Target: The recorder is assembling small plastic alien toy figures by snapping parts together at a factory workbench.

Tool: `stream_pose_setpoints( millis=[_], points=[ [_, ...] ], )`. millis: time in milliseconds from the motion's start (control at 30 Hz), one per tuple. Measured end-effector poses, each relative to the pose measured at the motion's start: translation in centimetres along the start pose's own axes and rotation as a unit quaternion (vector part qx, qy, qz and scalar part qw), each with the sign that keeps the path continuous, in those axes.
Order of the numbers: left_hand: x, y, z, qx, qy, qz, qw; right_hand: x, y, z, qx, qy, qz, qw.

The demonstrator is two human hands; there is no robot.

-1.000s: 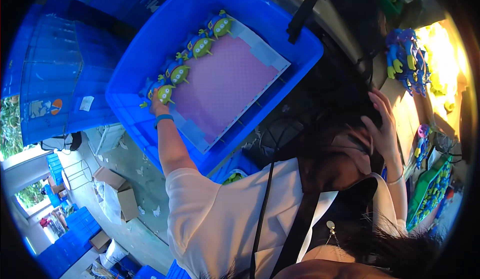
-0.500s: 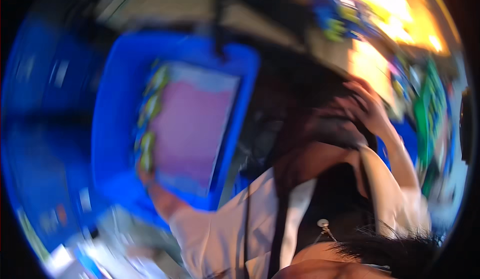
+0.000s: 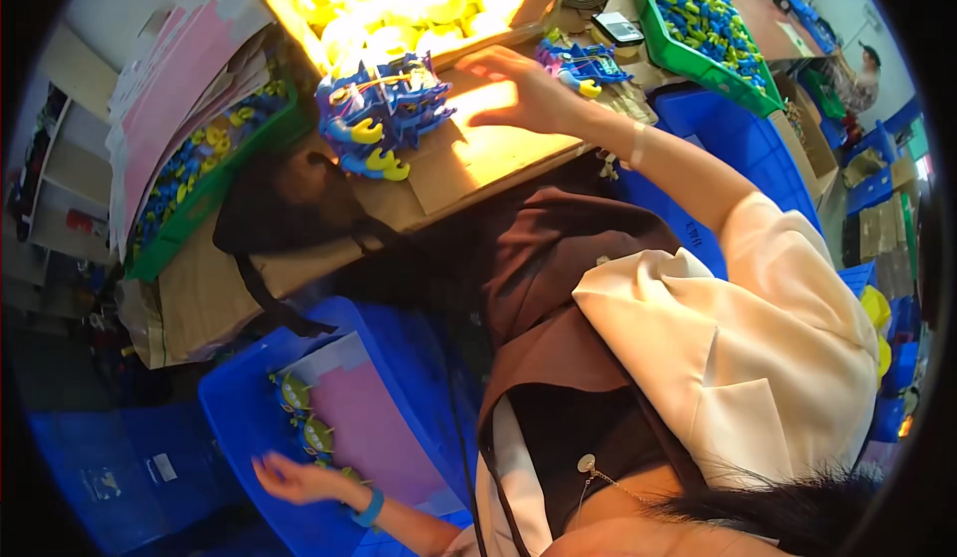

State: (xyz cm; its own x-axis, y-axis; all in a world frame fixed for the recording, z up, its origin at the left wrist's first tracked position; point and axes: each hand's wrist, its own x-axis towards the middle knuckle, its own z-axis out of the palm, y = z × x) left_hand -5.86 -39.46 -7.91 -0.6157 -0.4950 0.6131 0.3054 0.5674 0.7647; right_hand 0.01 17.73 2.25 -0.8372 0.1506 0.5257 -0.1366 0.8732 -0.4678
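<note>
Cluttered workbench scene, view now swung round and sharp versus the blur half a second back. Nearest: left hand (image 3: 294, 479), fingers spread and holding nothing, rests in the blue bin (image 3: 239, 412) beside the green toy figures (image 3: 304, 422) lined along a pink sheet (image 3: 374, 432); it was on that row before too. Further up, right hand (image 3: 523, 88) has left the head and lies flat and empty on the cardboard benchtop (image 3: 478, 153), between two blue-and-yellow toy clusters (image 3: 379, 113). Far back: green tray (image 3: 688, 58) of blue parts.
</note>
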Motion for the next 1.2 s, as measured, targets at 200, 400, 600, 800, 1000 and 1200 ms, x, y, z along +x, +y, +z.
stream_pose_setpoints(
  millis=[200, 400, 600, 800, 1000, 1200],
  points=[
    [-2.3, 21.0, 19.7, -0.216, -0.511, 0.049, 0.830, 7.5, 0.4, 3.7, -0.029, -0.053, -0.048, 0.997],
    [1.0, 24.8, 31.6, -0.047, -0.605, 0.237, 0.758, 13.2, 1.2, 5.2, -0.014, -0.286, -0.082, 0.955],
    [2.4, 25.0, 34.8, -0.060, -0.725, 0.229, 0.647, 13.4, 2.1, 6.3, 0.039, -0.238, -0.116, 0.963],
    [3.1, 26.6, 33.9, -0.019, -0.662, 0.332, 0.672, 12.9, 2.4, 4.9, 0.063, -0.205, -0.108, 0.971],
    [-2.0, 33.0, 30.6, -0.130, -0.648, 0.331, 0.673, 8.2, 3.4, -3.4, 0.027, -0.109, -0.167, 0.979],
    [-14.4, 31.3, 27.4, -0.163, -0.661, 0.304, 0.666, -1.8, 6.1, -7.8, -0.011, -0.216, -0.133, 0.967]
  ],
)
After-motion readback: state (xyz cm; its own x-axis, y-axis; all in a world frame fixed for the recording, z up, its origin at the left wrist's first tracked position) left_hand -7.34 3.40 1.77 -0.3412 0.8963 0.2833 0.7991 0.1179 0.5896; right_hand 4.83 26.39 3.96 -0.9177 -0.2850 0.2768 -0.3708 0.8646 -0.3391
